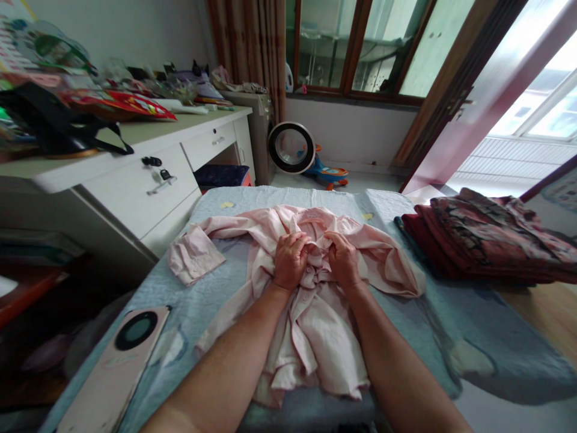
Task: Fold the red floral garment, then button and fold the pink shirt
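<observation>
- At the far left I saw a white desk (135, 174) with cluttered items on top, a black bag (54, 129) among them, and keys hanging at a drawer (155, 162).
- Near the lower left, a pink phone (121, 361) lay face down on the light blue bedspread (202, 300), well apart from my hands.
- The pink shirt (315, 325) lay spread and crumpled across the middle of the bedspread, one sleeve (193, 255) flung out towards the desk side, its cuff end folded flat.
- My left hand (291, 260) was curled tight, fingers pinching a bunch of the shirt's fabric near the collar; the shirt lay directly under and around it, the body of the garment trailing back towards me between my forearms.
- My right hand (343, 258) sat just beside the left, likewise closed on the shirt front, thumb and fingers gripping the cloth at the button line; I could not tell whether a button was between them.
- Beyond the bed, a round fan (291, 148) and a toy ride-on car (329, 173) stood on the floor under the window.
- At the right, a stack of folded dark red patterned clothes (487, 237) rested on the bedspread's edge, near the shirt's right sleeve but not touching it.
</observation>
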The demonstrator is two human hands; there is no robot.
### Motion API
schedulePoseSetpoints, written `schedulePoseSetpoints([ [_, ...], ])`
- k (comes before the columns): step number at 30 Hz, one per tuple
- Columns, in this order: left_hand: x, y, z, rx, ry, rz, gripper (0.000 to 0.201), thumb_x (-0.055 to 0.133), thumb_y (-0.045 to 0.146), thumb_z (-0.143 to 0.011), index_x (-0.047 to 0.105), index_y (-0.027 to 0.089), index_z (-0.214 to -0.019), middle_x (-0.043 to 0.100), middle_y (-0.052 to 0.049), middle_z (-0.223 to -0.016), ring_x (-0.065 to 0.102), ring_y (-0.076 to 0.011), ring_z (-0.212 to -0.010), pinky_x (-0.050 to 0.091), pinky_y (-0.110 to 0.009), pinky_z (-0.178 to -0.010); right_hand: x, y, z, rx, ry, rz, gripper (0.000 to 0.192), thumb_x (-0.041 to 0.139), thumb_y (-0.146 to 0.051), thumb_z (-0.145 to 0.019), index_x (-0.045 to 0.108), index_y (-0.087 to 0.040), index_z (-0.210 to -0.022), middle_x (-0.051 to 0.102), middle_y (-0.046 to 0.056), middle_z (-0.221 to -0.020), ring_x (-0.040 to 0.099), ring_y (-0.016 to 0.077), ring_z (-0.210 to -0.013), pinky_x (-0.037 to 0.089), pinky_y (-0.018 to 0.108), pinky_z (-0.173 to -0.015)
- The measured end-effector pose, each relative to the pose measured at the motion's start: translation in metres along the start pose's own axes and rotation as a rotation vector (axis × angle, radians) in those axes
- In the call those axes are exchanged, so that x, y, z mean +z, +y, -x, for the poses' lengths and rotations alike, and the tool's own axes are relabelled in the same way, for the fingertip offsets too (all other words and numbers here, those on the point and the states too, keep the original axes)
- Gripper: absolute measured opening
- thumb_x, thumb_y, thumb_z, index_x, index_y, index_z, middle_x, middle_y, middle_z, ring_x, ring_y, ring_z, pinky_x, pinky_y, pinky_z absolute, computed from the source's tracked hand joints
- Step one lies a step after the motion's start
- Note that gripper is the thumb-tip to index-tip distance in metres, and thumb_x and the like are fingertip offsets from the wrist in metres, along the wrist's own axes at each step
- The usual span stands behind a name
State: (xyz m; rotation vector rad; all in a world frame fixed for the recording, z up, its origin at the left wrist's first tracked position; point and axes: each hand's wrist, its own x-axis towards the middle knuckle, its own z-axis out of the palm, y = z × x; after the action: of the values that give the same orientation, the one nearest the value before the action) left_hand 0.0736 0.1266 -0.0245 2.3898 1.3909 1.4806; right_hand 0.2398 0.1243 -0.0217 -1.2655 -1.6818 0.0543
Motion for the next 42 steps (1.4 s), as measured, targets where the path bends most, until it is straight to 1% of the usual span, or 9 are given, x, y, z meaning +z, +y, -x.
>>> schedulePoseSetpoints([
  [4,0.0,0.0001,-0.0006,-0.004,-0.019,0.008,0.021,0.052,0.019,-0.094,0.067,0.019,-0.108,0.069,-0.006,-0.114,0.059,-0.0234,-0.107,0.045,-0.038,-0.097,0.0002,-0.0015,0.0004,0.008,-0.034,-0.01,0.033,0.041,-0.008,-0.083,0.068,-0.02,-0.099,0.071,0.008,-0.102,0.065,0.0204,-0.097,0.051,0.032,-0.09],
  [10,0.0011,-0.0007,-0.0015,0.018,-0.03,0.026,0.02,0.053,0.017,-0.094,0.067,0.019,-0.108,0.071,-0.006,-0.113,0.061,-0.0222,-0.106,0.046,-0.038,-0.096,-0.0003,-0.0014,0.0016,-0.022,-0.082,0.014,0.027,0.046,-0.012,-0.085,0.068,-0.022,-0.097,0.064,0.009,-0.12,0.062,0.0207,-0.107,0.049,0.033,-0.095],
  [13,0.0023,-0.0014,-0.0019,0.016,-0.032,0.03,0.02,0.053,0.017,-0.094,0.067,0.019,-0.108,0.071,-0.006,-0.113,0.062,-0.0215,-0.106,0.046,-0.038,-0.096,-0.0002,-0.0015,0.002,-0.038,-0.109,-0.011,0.024,0.047,-0.012,-0.084,0.067,-0.022,-0.095,0.065,0.008,-0.114,0.062,0.0199,-0.103,0.049,0.031,-0.093],
  [19,0.003,-0.0016,-0.0018,0.006,-0.037,0.044,0.018,0.054,0.019,-0.094,0.067,0.02,-0.106,0.072,-0.005,-0.109,0.062,-0.021,-0.104,0.046,-0.037,-0.094,-0.0003,-0.0027,0.0017,-0.013,-0.154,-0.024,0.021,0.046,-0.013,-0.086,0.065,-0.021,-0.09,0.066,0.005,-0.09,0.062,0.0172,-0.082,0.048,0.026,-0.079],
  [23,0.0032,-0.0017,-0.0015,0.013,-0.047,0.048,0.019,0.052,0.019,-0.095,0.066,0.02,-0.108,0.072,-0.005,-0.11,0.063,-0.0205,-0.103,0.046,-0.037,-0.094,-0.0008,-0.003,0.0026,0.004,-0.157,0.0,0.02,0.046,-0.015,-0.086,0.065,-0.022,-0.089,0.064,0.004,-0.088,0.06,0.017,-0.083,0.046,0.026,-0.08],
  [28,0.0019,-0.0005,-0.0018,0.0,-0.07,0.049,0.02,0.05,0.023,-0.097,0.066,0.021,-0.109,0.072,-0.005,-0.111,0.062,-0.0203,-0.104,0.045,-0.037,-0.094,-0.0028,-0.007,0.0021,-0.021,-0.17,0.003,0.019,0.048,-0.014,-0.083,0.064,-0.023,-0.087,0.063,0.003,-0.089,0.058,0.0179,-0.087,0.045,0.028,-0.084],
  [35,0.0022,-0.0006,-0.0016,-0.028,-0.103,0.041,0.024,0.046,0.027,-0.099,0.066,0.021,-0.11,0.072,-0.005,-0.108,0.062,-0.0197,-0.102,0.043,-0.035,-0.094,-0.0049,-0.0092,-0.0012,-0.04,-0.164,0.049,0.012,0.05,-0.014,-0.079,0.059,-0.022,-0.08,0.059,0.003,-0.084,0.054,0.0189,-0.084,0.044,0.031,-0.085],
  [38,0.003,-0.0018,-0.0015,-0.024,-0.111,0.022,0.025,0.044,0.029,-0.1,0.066,0.021,-0.11,0.073,-0.005,-0.101,0.062,-0.0191,-0.095,0.042,-0.035,-0.091,-0.0056,-0.0084,-0.0009,-0.011,-0.174,0.068,0.01,0.051,-0.016,-0.081,0.058,-0.022,-0.08,0.059,0.003,-0.085,0.054,0.0181,-0.082,0.043,0.029,-0.08],
  [42,0.0017,-0.0005,-0.0017,-0.022,-0.086,-0.002,0.024,0.044,0.03,-0.1,0.065,0.021,-0.108,0.072,-0.004,-0.096,0.06,-0.0186,-0.086,0.042,-0.033,-0.086,-0.0062,-0.0081,-0.0006,0.012,-0.208,0.02,0.01,0.051,-0.018,-0.083,0.06,-0.021,-0.08,0.057,0.002,-0.083,0.054,0.0153,-0.074,0.042,0.026,-0.071],
])
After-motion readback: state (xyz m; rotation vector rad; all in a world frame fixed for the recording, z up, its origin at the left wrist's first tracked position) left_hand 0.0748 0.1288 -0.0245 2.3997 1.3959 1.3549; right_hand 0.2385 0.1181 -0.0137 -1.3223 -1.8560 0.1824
